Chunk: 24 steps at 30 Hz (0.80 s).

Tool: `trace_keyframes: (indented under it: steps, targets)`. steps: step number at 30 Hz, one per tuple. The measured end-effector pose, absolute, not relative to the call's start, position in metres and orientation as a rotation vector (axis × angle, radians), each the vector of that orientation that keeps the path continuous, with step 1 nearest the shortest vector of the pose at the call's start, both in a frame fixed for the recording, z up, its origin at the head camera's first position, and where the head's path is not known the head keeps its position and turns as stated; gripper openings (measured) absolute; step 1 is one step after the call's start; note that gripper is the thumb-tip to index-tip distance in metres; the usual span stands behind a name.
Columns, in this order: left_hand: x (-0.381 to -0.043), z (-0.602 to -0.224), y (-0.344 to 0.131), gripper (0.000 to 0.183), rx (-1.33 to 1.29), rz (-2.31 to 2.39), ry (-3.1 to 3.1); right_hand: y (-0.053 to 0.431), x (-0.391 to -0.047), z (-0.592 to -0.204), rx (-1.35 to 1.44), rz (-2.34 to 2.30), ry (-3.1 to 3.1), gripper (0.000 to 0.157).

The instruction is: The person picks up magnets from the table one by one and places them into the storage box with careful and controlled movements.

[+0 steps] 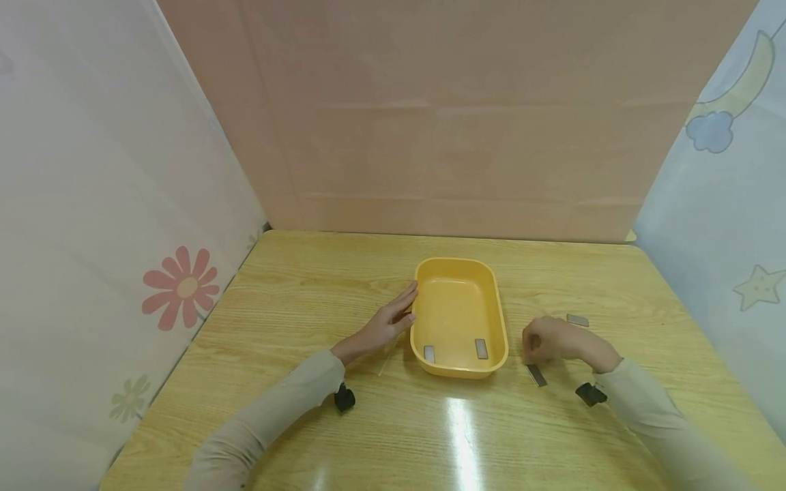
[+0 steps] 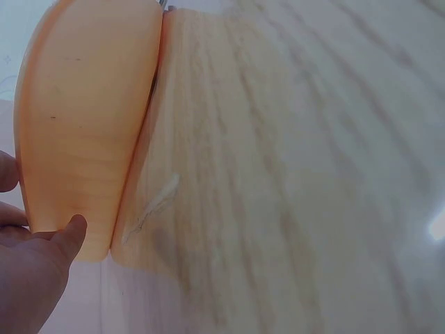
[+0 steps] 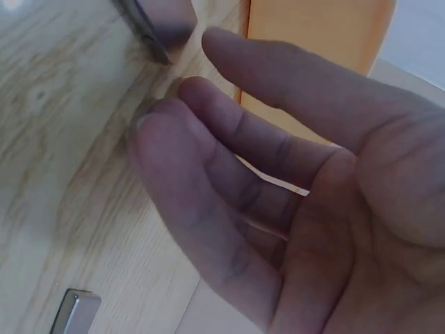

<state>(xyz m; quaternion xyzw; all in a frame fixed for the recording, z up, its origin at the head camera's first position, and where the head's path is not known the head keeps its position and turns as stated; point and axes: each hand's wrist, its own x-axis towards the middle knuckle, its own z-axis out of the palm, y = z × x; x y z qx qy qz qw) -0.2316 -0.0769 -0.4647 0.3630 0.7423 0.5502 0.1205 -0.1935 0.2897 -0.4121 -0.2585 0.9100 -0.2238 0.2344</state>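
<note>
A yellow plastic tray stands mid-table with two small silver rectangular blocks inside, near its front end. Against the tray's left side rests my left hand, its fingers fairly straight along the rim and its thumb touching the outer wall, as the left wrist view also shows. To the right of the tray, my right hand hovers low over the table. Its fingers bend loosely, thumb apart, with nothing between them. One silver block lies just beyond those fingertips. Another silver block lies behind the hand.
The wooden table meets a plain pinkish-tan backdrop at the back. Printed sheets hang at both sides, with a red flower on the left one. Dark wrist devices sit at both cuffs.
</note>
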Motion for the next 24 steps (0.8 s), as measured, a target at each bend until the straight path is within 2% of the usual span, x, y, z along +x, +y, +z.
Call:
trace_keyframes:
  steps: [24]
  targets:
    - [-0.2311, -0.4640, -0.0763, 0.055, 1.064, 1.598, 2.184, 0.2839, -0.1828, -0.4114, -0.527, -0.572, 2.502, 0.024]
